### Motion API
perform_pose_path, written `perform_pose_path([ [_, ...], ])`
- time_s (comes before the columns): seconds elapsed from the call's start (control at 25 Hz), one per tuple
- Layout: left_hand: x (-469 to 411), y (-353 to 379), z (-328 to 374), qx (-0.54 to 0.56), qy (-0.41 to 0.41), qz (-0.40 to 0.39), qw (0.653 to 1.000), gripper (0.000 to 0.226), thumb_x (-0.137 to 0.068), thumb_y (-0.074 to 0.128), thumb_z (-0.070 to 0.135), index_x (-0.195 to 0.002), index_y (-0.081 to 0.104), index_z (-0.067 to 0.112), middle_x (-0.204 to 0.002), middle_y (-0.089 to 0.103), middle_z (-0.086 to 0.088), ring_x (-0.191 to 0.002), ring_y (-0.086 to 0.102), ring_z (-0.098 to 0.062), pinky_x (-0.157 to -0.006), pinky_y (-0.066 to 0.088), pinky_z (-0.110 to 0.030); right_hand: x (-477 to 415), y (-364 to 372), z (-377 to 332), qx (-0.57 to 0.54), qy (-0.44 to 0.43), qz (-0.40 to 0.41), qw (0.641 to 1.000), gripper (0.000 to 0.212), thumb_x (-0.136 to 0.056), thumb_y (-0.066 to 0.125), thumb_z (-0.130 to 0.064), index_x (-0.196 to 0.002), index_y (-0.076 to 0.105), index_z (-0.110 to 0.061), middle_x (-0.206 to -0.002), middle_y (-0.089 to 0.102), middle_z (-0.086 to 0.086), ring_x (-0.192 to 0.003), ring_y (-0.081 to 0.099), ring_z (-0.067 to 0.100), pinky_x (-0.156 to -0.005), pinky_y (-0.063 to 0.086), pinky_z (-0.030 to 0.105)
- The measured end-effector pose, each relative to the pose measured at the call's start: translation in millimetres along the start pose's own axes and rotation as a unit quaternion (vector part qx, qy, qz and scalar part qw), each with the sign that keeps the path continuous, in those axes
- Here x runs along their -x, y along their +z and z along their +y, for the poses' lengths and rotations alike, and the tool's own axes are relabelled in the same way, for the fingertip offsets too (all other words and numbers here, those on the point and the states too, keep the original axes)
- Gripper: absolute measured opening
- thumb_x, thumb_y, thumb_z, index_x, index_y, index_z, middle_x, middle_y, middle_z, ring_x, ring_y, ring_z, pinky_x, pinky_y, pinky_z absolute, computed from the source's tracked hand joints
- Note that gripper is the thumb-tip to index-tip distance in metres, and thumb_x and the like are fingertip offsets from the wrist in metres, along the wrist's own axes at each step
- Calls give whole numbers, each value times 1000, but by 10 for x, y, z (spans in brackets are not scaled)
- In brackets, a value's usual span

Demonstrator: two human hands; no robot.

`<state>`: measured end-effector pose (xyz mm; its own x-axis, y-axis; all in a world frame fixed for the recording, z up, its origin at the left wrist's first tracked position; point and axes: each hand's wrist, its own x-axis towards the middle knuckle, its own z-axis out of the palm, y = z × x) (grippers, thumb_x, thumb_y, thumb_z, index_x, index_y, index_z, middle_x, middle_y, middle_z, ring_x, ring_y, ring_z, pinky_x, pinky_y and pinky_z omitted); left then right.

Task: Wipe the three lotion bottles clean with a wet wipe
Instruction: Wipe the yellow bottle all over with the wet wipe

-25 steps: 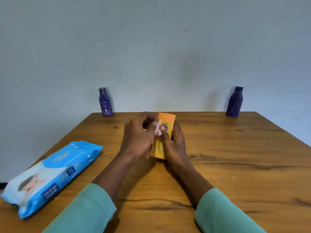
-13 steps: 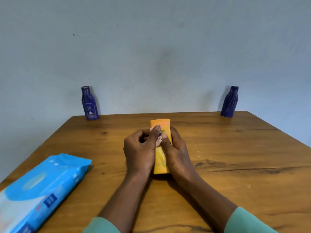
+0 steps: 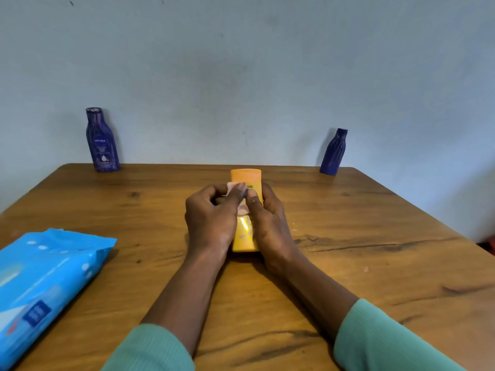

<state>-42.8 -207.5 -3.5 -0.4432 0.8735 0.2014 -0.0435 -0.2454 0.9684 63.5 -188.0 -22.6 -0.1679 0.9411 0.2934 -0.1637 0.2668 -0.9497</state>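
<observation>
Flat orange plastic lotion bottle sits mid-way across the brown wooden table, long axis pointing straight away from the person twd the wall. Right hand grips its right edge, thumb on the front. Left hand pinches a crumpled pale wet wipe against the far end, so imo the next stroke runs lengthwise back twd the body.

The orange lotion bottle is resting in the right hand over the middle of the table. The left hand is pressing a small pinkish wet wipe on its front. The dark blue Nivea bottle is standing upright at the far left edge, and the second dark blue bottle is standing at the far right.
</observation>
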Motion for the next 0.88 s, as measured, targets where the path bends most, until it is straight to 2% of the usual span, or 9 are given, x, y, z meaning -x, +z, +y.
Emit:
perform_pose_path([
  [0.08,-25,33,30,20,-25,61,998,23,-80,88,38,-66,77,24,-73,78,-3,-77,77,-25,-77,63,-56,-10,26,22,9,3,-19,1000,32,-113,47,-27,-141,58,-15,-121,75,13,-106,76,27,-81,63,39],
  [0.16,-2,47,56,56,-41,90,993,29,-77,90,37,-60,73,22,-73,77,-7,-75,76,-26,-78,64,-56,-31,52,67,12,-7,-29,999,33,-113,47,-32,-142,57,-20,-122,74,11,-108,75,28,-86,64,45],
  [0.24,38,90,76,67,-43,54,995,18,-82,87,28,-72,76,19,-80,78,-10,-77,76,-25,-74,65,-48,-50,51,124,7,-23,3,1000,33,-109,48,-42,-137,59,-29,-122,74,6,-112,74,28,-94,60,58],
  [0.32,121,191,72,57,-49,3,997,6,-87,82,16,-91,79,13,-87,79,-11,-79,77,-22,-68,64,-37,-59,21,165,-19,-15,51,998,32,-105,48,-47,-130,62,-33,-119,75,5,-111,74,28,-96,58,62],
  [0.4,132,246,75,52,-50,-9,997,13,-86,82,11,-99,79,11,-88,78,-11,-74,75,-18,-67,62,-33,-73,-8,114,-57,3,68,996,28,-106,49,-44,-127,64,-33,-117,76,6,-110,74,29,-97,58,62],
  [0.52,62,240,71,72,-29,66,995,12,-81,86,10,-91,79,10,-87,78,-11,-74,72,-18,-74,63,-37,-143,-49,89,-76,14,18,997,22,-110,53,-33,-123,69,-27,-116,77,10,-110,75,30,-97,60,56],
  [0.64,64,179,78,15,71,117,990,9,-82,87,16,-89,80,19,-88,81,-3,-83,76,-17,-77,64,-36,-145,-21,58,-82,27,-37,996,26,-112,52,-31,-129,68,-20,-117,77,11,-109,75,28,-94,62,49],
  [0.76,208,207,41,-21,115,83,990,13,-84,84,13,-95,80,20,-91,81,2,-86,77,-12,-73,61,-25,-164,-73,88,-85,28,-10,996,31,-113,45,-37,-128,67,-20,-114,77,6,-109,75,25,-91,62,42],
  [0.88,274,243,1,-17,101,26,994,16,-85,81,7,-90,80,22,-86,81,6,-74,73,-3,-68,56,-18,-182,-121,43,-73,48,43,995,39,-112,39,-49,-121,69,-26,-105,79,1,-102,76,23,-92,62,48],
])
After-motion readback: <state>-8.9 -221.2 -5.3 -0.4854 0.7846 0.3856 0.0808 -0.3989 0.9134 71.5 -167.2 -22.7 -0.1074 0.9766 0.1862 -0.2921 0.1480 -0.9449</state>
